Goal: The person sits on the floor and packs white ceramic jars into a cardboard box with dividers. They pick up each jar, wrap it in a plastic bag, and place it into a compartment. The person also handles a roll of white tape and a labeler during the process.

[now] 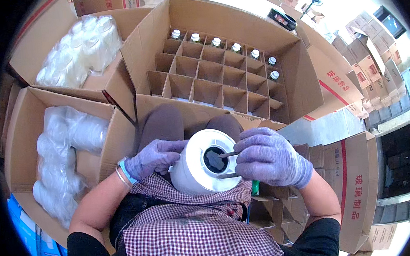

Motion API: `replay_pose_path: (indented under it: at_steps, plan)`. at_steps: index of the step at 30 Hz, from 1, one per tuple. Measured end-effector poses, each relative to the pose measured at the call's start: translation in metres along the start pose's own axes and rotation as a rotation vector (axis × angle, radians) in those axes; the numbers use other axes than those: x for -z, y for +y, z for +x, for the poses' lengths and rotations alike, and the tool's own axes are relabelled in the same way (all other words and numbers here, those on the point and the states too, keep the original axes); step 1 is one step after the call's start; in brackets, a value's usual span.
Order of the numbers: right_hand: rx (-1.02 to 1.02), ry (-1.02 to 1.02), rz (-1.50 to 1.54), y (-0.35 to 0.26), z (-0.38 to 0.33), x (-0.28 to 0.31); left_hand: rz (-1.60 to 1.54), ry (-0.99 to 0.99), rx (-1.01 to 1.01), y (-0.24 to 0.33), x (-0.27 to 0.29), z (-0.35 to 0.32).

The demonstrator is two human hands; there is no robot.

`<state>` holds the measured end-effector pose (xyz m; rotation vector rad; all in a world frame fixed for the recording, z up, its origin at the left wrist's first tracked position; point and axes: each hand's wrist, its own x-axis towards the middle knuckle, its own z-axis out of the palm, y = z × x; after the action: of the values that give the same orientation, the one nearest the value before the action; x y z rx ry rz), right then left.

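Head view shows the right hand (268,156), gloved in purple, pinching a thin dark tool (228,154) whose tip sits at the dark central hole of a white roll (206,161). That roll rests on the person's lap, and the left hand (153,157) curls against its left side, steadying it. Just beyond the knees stands an open cardboard box (305,82) with a divider grid, capped bottles (215,42) filling its far cells. Boxes of bagged white rolls (69,52) lie to the left; stacked cartons (374,56) fill the room to the right.

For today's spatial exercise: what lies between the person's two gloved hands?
In the head view, a white round container sits between the left hand and right hand, both touching it.
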<state>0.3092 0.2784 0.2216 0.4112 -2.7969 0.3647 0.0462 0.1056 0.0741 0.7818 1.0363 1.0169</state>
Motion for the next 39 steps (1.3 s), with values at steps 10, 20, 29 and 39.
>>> replay_pose_path:
  at_steps: [10, 20, 29, 39]
  plan:
    - [-0.003, -0.287, -0.001, -0.014, 0.012, 0.001, 0.146, -0.184, 0.017, 0.007, 0.008, 0.017]
    - [-0.827, 0.186, 0.107, 0.022, -0.006, -0.058, 0.345, -0.083, -0.239, -0.039, -0.063, -0.039]
    - [-1.307, 0.359, -0.560, 0.203, -0.228, -0.075, 0.496, 0.157, -0.356, -0.037, -0.041, -0.023]
    - [-1.518, 0.333, -0.540, 0.228, -0.306, -0.162, 1.620, 1.107, -0.003, -0.033, 0.165, -0.117]
